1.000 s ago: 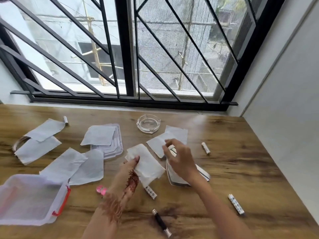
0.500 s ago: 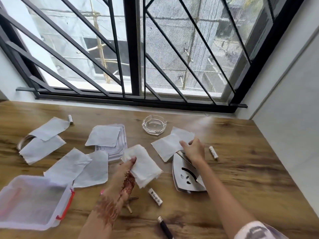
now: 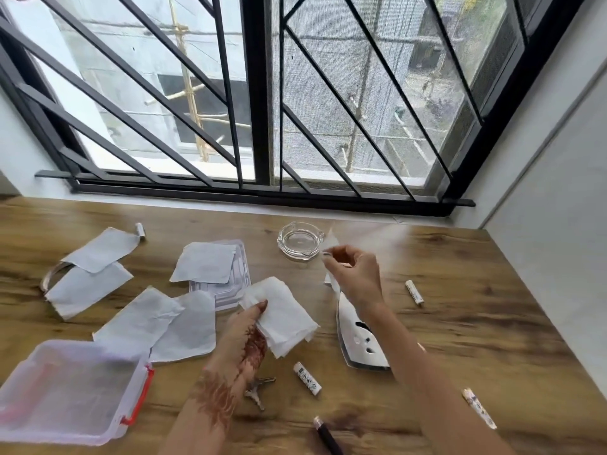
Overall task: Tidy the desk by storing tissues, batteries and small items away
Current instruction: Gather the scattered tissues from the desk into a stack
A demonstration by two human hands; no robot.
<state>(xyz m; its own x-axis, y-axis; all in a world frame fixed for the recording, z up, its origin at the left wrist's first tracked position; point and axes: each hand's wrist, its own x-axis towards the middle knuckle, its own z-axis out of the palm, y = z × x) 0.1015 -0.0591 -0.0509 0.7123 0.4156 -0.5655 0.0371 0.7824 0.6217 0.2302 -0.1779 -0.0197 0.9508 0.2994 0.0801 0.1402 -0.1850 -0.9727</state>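
Observation:
My left hand (image 3: 244,326) grips a small stack of white tissues (image 3: 282,315) just above the middle of the wooden desk (image 3: 460,323). My right hand (image 3: 356,274) is raised beside the glass ashtray (image 3: 300,239) and pinches a tissue (image 3: 330,280) that hangs edge-on and blurred. Several more tissues lie flat to the left, among them one (image 3: 205,266) on a clear lid (image 3: 238,287) and another (image 3: 98,249) further left. White batteries lie at the desk's middle (image 3: 307,378), right (image 3: 414,292), far right (image 3: 479,408) and back left (image 3: 140,229).
An open clear plastic box (image 3: 65,389) with a red latch stands at the front left. A white cut-out sheet (image 3: 358,343) lies under my right forearm. Keys (image 3: 259,390), a black stick (image 3: 326,436) and a metal ring (image 3: 49,279) also lie on the desk.
My right hand reached the tissues by the ashtray, pinched them and lifted them off the desk. My left hand kept its tissue stack nearly still.

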